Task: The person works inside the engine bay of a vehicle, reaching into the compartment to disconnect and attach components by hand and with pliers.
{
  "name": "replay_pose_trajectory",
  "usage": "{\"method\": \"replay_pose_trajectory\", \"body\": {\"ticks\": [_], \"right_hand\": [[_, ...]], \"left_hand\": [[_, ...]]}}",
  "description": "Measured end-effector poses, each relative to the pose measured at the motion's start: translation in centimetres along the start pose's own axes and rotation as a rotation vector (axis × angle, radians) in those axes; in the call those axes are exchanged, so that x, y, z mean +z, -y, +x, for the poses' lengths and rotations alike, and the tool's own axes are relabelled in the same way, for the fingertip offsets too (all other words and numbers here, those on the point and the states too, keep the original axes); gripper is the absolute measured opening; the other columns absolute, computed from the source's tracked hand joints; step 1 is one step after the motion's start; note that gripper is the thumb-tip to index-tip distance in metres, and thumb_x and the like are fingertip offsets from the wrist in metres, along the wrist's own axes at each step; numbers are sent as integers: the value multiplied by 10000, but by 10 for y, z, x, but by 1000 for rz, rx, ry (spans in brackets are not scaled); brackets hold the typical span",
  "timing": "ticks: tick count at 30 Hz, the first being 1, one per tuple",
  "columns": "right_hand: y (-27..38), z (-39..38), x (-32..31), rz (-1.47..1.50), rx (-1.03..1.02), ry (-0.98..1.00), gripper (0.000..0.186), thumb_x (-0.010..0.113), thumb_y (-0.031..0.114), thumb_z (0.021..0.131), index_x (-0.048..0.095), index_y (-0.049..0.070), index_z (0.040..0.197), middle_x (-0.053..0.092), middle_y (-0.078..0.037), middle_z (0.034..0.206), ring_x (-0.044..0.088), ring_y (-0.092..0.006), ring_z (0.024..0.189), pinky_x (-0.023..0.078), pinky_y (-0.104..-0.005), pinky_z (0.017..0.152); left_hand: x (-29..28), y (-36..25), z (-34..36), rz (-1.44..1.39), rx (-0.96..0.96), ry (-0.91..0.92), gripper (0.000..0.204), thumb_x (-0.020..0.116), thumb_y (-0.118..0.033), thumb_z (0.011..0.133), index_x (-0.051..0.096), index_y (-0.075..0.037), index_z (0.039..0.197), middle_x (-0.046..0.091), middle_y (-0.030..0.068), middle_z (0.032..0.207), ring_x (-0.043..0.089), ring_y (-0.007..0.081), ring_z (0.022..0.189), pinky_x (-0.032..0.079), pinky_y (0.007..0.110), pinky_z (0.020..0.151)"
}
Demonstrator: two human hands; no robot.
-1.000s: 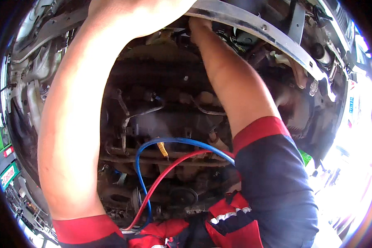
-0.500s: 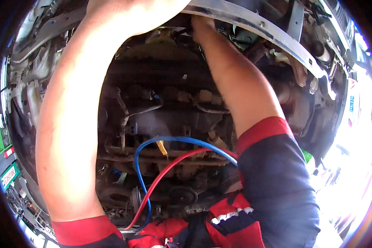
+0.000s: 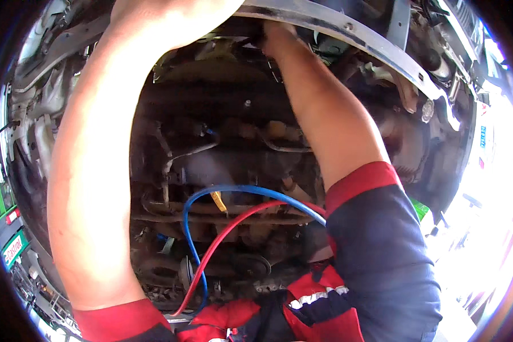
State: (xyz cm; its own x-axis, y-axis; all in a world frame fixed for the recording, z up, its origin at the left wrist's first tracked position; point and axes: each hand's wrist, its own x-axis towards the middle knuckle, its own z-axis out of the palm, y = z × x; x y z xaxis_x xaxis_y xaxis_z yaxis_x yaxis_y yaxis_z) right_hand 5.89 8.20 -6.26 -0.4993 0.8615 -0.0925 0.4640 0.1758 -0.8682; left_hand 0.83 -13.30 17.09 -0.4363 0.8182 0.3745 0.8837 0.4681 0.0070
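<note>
An opened engine bay with dark, dirty parts lies before me. My left hand [image 3: 174,20] reaches up to the top edge, beside the metal crossbar [image 3: 325,21]; its fingers are out of the picture. Under the crossbar my right hand [image 3: 278,41] reaches into the shadow among the engine bay parts. Its fingers are hidden, so what it touches cannot be made out. A blue hose [image 3: 242,188] and a red hose [image 3: 225,229] loop across the near part of the bay, below and between my forearms.
A yellow-handled dipstick-like pull [image 3: 218,200] stands behind the blue hose. Thin metal pipes [image 3: 194,151] run across the engine. At the right, a grey bracket [image 3: 402,25] meets the crossbar. Green-and-white signs [image 3: 14,249] show at the far left; bright glare fills the right side.
The engine bay and crossbar have shifted slightly left and up in the view. My right hand has moved a little, and both arms stay raised.
</note>
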Motion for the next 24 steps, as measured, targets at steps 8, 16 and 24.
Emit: {"method": "replay_pose_trajectory", "body": {"ticks": [8,16,24], "right_hand": [[-33,31,-7,118,-356,409,584,631,508,959,615,70,1345,655,-148,1349,610,-316,1223,541,-469,993],[14,-8,-13,260,-21,234,551,620,413,990,543,62,1406,608,-147,1394,579,-323,1274,506,-549,1045],[-7,-1,-19,1114,188,454,490,640,267,1004,520,30,1416,579,-168,1424,562,-344,1299,491,-540,1093]], "left_hand": [[20,20,15,-32,61,-49,879,347,-660,1048,550,124,1392,528,306,1463,434,403,1430,293,467,1236],[23,30,16,-67,80,-89,884,367,-660,1039,564,138,1365,540,319,1439,424,415,1435,300,470,1224],[19,13,4,-58,3,-86,889,372,-673,1036,550,120,1395,525,292,1471,417,387,1449,285,458,1240]]}}
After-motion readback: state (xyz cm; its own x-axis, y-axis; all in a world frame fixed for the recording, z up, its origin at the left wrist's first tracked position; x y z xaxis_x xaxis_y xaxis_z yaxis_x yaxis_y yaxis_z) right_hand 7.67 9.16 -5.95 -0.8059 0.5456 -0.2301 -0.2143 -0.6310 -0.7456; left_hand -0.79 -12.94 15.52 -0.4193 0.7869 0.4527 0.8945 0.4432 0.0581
